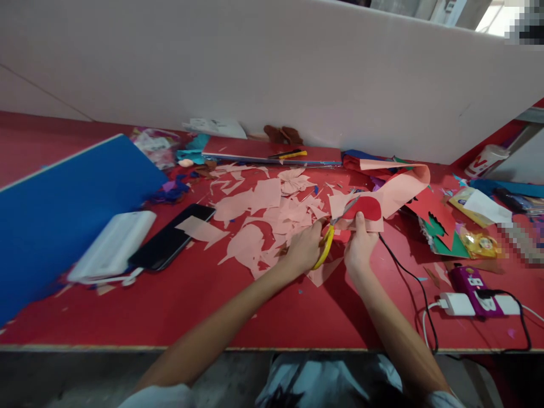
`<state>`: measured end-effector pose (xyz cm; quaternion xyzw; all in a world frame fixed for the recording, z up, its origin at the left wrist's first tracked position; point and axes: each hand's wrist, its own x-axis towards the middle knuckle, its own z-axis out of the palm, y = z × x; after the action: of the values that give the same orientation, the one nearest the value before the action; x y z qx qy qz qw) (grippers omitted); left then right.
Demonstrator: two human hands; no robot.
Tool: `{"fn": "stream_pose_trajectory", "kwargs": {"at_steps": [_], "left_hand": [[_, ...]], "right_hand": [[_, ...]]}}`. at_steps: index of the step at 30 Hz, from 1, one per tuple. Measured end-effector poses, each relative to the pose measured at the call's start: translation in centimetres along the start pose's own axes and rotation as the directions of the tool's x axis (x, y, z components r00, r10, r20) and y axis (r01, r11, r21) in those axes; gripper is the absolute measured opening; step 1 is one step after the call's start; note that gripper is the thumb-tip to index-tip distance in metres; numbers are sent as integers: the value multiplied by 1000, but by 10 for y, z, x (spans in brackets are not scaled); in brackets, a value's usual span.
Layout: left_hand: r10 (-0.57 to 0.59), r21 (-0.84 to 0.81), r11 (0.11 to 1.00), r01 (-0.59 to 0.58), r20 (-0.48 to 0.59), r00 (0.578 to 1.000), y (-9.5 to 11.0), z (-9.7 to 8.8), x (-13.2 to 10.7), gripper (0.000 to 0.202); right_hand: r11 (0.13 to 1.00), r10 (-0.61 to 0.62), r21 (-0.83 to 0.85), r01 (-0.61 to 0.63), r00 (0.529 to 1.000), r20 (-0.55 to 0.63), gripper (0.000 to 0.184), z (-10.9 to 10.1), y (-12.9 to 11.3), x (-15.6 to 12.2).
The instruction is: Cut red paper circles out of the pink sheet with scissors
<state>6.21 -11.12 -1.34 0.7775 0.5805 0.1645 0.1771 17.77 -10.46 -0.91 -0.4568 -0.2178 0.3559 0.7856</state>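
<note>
My left hand (302,249) is wrapped round the yellow handle of a pair of scissors (326,247). The scissor blades point up and to the right, at the left side of a red rounded cutout (369,208). That cutout lies against a long pink strip of paper or felt (399,192), which curls up and back at its far end. With thumb on top, my right hand (360,249) pinches the cutout and strip together; its other fingers are mostly hidden underneath. Many pink scraps (250,243) lie just left of both hands.
A black phone (170,241), a white pack (113,245) and a large blue board (72,209) stand at left. A purple power bank (476,292) with cables lies at right. Red and green sheets (446,238) are behind it. A white partition (255,68) closes the back.
</note>
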Motion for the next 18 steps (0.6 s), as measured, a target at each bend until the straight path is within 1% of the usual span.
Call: {"fn": "stream_pose_trajectory", "kwargs": {"at_steps": [4, 8, 12, 18], "left_hand": [[6, 6, 1000, -6, 4, 1000, 2, -2, -1, 45], [34, 9, 999, -33, -22, 999, 0, -1, -1, 42], [72, 15, 997, -71, -50, 996, -4, 3, 0, 40], [82, 6, 997, -81, -67, 994, -5, 2, 0, 38]], "right_hand": [[999, 29, -35, -30, 999, -26, 33, 0, -1, -1], [998, 49, -42, -50, 998, -44, 32, 1, -2, -1], [1000, 2, -22, -3, 1000, -22, 34, 1, 0, 0], [997, -32, -65, 31, 999, -7, 38, -2, 2, 1]]}}
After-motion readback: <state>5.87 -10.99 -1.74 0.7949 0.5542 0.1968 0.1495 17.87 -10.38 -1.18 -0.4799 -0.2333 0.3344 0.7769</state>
